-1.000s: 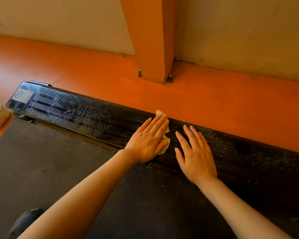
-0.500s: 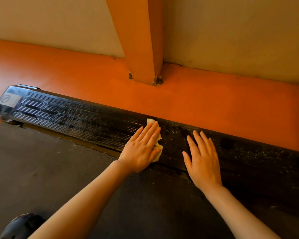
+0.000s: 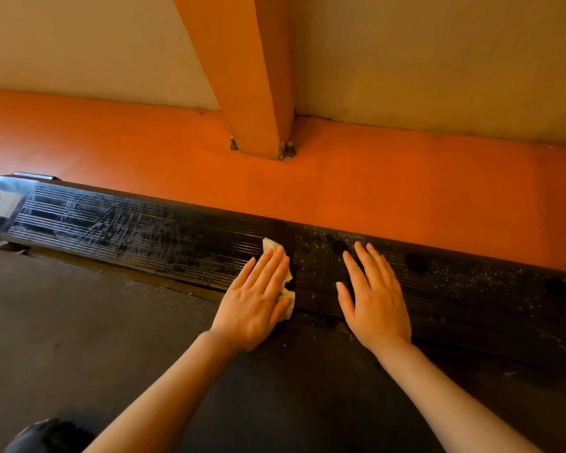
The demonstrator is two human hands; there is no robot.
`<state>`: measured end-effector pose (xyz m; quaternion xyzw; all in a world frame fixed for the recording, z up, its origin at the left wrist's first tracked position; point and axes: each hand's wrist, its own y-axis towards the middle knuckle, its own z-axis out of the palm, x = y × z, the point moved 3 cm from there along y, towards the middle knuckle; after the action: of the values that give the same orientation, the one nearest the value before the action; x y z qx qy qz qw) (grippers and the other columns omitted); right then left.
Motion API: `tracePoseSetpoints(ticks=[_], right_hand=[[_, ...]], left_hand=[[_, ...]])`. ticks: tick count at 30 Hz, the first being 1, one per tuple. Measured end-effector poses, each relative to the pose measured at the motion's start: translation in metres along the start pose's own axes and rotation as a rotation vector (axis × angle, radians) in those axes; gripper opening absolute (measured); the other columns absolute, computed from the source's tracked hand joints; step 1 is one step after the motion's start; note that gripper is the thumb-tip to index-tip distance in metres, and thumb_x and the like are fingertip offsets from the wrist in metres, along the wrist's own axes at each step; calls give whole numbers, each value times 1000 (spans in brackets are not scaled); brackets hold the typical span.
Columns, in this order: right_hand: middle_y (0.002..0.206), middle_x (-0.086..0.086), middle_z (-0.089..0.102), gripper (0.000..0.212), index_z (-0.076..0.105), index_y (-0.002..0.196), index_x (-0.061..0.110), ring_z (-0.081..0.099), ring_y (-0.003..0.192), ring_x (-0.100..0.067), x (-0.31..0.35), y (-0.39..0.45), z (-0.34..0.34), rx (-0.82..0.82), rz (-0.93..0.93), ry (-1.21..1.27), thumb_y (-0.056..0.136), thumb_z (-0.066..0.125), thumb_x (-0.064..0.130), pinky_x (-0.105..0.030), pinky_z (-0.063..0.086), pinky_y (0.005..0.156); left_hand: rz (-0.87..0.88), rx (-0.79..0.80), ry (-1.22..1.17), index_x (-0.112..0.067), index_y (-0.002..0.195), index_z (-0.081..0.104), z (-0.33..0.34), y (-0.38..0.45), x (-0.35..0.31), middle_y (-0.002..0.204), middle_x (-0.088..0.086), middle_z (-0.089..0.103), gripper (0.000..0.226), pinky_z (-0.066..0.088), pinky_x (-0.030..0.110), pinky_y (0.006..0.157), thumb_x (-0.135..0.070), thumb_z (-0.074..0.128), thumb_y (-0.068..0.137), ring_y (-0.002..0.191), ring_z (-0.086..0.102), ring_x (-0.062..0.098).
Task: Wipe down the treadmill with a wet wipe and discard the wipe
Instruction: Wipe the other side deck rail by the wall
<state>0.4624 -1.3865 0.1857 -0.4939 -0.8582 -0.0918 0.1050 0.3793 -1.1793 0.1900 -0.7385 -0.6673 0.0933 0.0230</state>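
A person is pressing a wet wipe [image 3: 283, 282] flat against the ribbed black side rail [image 3: 177, 246] of a treadmill, the left hand [image 3: 258, 299] lying over the wipe with its fingers [image 3: 272, 266] straight and close together, only the wipe's pale edges showing beyond them. The right hand [image 3: 373, 299] is resting palm down on the same rail just beside the left, its fingers slightly spread and holding nothing, apparently bracing the body. The wiping step looks to be in hand and roughly half done: the rail to the left of the wipe is showing wet streaks, while the stretch to the right is speckled with pale dust [image 3: 471, 276]. The next move seems to call for sliding the wipe rightward along the ribs, which would mean the right hand lifting or shifting away. The rail is running on to the frame's right edge, giving a long open stretch to work. Its far edge is sitting against the orange floor [image 3: 373, 197], well short of the orange post [image 3: 255, 93] and wall; its near edge is dropping to the dark belt [image 3: 95, 338], where grit may catch. No bin is in view.
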Motion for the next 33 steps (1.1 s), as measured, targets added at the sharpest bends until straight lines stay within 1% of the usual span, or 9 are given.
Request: tracePoseSetpoints(ticks=[4,6,10,13,17,22,25,30,33], right_hand=[[153,-13,41,56,47,144,11,32,144,-28,0,-1,1,4,2,-11,100,33,42,-41,24,115],[153,-13,41,56,47,144,11,31,145,-28,-1,0,1,0,-1,-9,100,33,42,-40,24,116],[152,-13,42,56,48,144,10,33,144,-29,0,0,1,-8,-3,-12,100,33,42,-41,26,115],[152,-14,42,56,48,144,11,34,144,-29,0,-1,1,-8,0,-10,100,32,42,-41,27,115],[152,-14,42,55,49,143,10,34,143,-30,0,-1,1,-16,-1,-5,100,33,42,-42,28,115],[152,-14,41,55,47,144,10,33,144,-30,0,-1,1,-17,-10,10,100,35,41,-43,29,116],[152,-14,41,55,47,144,10,33,144,-30,-1,-1,1,-21,-10,8,100,34,41,-43,29,115],[152,-14,42,55,48,144,11,35,143,-30,0,-1,1,-22,-4,-5,100,32,42,-42,29,114],[152,-14,41,56,47,144,11,34,144,-30,0,-1,1,-19,-2,-10,100,32,42,-42,29,115]], left_hand=[[-27,15,7,-12,156,6,-9,46,3,163,5,-3,64,1,38,122,-49,11,103,151,-7,17],[-51,4,7,-13,156,5,-11,57,1,163,6,-3,64,0,38,123,-49,10,103,151,-7,18],[-48,-32,-11,-11,155,12,-5,29,-13,163,9,5,61,4,39,122,-45,16,105,151,-1,19],[-32,-18,-48,-12,156,12,1,2,-22,164,8,5,60,5,40,122,-45,18,106,151,-2,18],[-31,-23,-32,-13,156,11,-2,18,-19,164,7,4,61,2,39,122,-46,17,105,151,-3,18],[-86,-11,-17,-15,156,1,-10,62,-11,164,4,-5,65,-6,35,122,-50,9,102,150,-10,17],[-96,-27,-36,-16,156,3,-7,49,-19,164,5,-3,61,-3,36,122,-47,13,104,151,-7,18],[-47,-25,-101,-18,156,10,3,-1,-34,164,3,4,57,2,39,121,-44,22,106,151,-6,14],[-39,-44,-62,-17,156,11,1,13,-31,164,4,6,58,1,38,122,-44,20,106,151,-4,16]])
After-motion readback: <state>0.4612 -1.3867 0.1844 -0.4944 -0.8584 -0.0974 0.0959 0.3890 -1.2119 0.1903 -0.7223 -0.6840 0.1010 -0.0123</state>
